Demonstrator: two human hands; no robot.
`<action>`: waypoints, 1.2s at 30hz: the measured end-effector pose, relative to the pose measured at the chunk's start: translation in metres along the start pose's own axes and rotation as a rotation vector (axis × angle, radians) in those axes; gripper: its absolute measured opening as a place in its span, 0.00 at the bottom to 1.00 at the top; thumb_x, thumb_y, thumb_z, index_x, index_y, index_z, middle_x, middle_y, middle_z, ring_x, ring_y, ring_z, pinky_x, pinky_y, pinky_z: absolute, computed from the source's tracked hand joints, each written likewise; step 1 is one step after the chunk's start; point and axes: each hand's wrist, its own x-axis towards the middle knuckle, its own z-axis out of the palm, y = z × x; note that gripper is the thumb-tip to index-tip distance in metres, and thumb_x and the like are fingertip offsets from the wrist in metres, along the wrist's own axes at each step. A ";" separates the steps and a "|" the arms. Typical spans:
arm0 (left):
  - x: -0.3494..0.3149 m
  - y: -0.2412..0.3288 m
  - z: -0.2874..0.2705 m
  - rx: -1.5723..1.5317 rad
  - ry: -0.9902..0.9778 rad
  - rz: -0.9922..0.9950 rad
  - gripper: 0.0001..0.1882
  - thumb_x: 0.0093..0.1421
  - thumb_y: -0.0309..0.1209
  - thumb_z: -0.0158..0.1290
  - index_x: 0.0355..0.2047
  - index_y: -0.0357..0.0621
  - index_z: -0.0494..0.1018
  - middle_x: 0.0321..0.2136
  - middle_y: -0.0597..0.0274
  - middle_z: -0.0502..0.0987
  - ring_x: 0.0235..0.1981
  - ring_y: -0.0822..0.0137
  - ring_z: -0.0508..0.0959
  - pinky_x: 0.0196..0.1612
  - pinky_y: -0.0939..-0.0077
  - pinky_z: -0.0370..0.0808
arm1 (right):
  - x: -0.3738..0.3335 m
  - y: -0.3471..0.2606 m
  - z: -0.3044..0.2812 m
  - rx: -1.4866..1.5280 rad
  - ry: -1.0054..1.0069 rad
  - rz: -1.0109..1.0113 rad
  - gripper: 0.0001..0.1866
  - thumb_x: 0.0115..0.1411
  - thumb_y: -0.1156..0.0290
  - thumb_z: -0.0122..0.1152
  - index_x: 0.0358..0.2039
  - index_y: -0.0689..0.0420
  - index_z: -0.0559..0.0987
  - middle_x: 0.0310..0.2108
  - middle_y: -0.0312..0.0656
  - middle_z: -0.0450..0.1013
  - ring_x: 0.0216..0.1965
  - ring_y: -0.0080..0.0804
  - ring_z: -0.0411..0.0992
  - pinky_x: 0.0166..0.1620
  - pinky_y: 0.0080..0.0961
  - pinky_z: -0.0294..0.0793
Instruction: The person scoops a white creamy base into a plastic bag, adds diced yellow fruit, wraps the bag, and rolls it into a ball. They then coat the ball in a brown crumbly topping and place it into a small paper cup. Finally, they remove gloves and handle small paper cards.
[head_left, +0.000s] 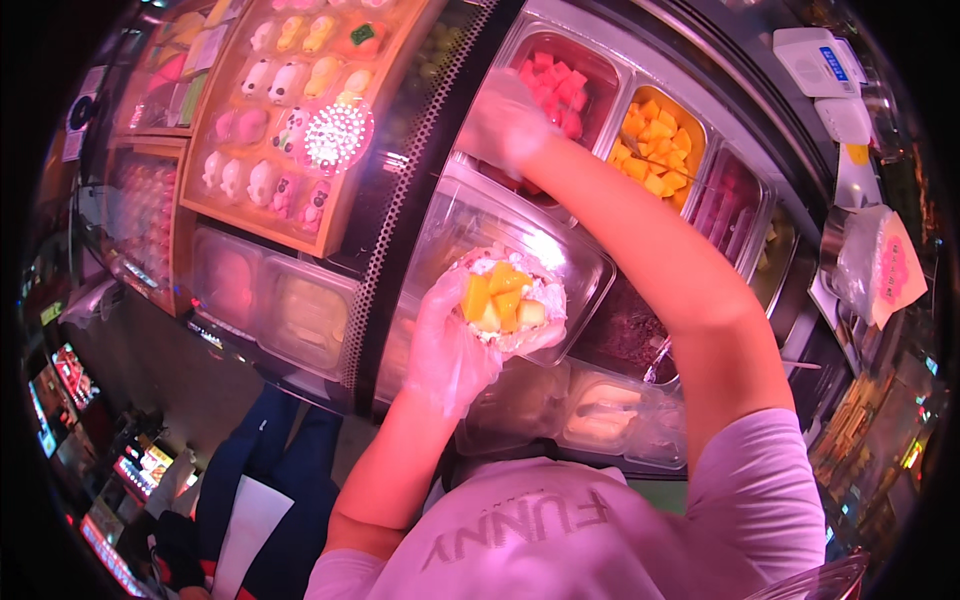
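My left hand, in a clear glove, is closed round a cream-filled wrapper. White cream lines this pale round piece, and orange and pale yellow fruit cubes sit on top. Under it lies a clear plastic lid. My right hand, gloved too, reaches across to the far side, beside a metal tub of red fruit cubes. Its fingers are blurred, so I cannot make out whether they hold anything. A tub of mango cubes stands just right of my right forearm.
Left of a perforated dark strip, a wooden tray displays animal-shaped sweets. Lidded clear boxes stand near my body. A dark-filled tub lies below my right forearm. A person in dark trousers stands at lower left.
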 end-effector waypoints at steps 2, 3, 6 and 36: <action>-0.001 -0.002 0.001 0.031 -0.004 0.049 0.21 0.66 0.43 0.51 0.53 0.41 0.70 0.52 0.49 0.74 0.56 0.44 0.75 0.53 0.29 0.75 | -0.043 -0.013 -0.036 0.111 0.153 0.009 0.12 0.50 0.67 0.67 0.34 0.58 0.81 0.34 0.47 0.76 0.39 0.50 0.74 0.43 0.42 0.73; -0.002 -0.004 0.003 0.049 -0.007 0.068 0.21 0.67 0.43 0.50 0.53 0.42 0.70 0.53 0.49 0.75 0.56 0.45 0.76 0.53 0.29 0.75 | -0.066 -0.029 -0.060 0.153 0.229 0.036 0.12 0.49 0.69 0.68 0.34 0.60 0.80 0.32 0.46 0.75 0.35 0.47 0.74 0.41 0.37 0.73; -0.001 -0.012 0.013 0.009 -0.065 0.076 0.16 0.68 0.39 0.48 0.50 0.44 0.70 0.47 0.51 0.78 0.49 0.52 0.80 0.53 0.47 0.79 | -0.127 -0.091 -0.131 0.204 0.162 0.075 0.11 0.49 0.73 0.69 0.35 0.57 0.81 0.33 0.42 0.76 0.36 0.43 0.75 0.40 0.36 0.74; -0.037 -0.129 0.043 0.084 -0.034 0.058 0.17 0.67 0.40 0.49 0.51 0.46 0.72 0.50 0.61 0.77 0.54 0.62 0.76 0.61 0.65 0.70 | -0.261 -0.178 -0.168 0.284 0.018 0.371 0.49 0.47 0.81 0.67 0.70 0.57 0.58 0.70 0.64 0.50 0.72 0.65 0.47 0.72 0.54 0.45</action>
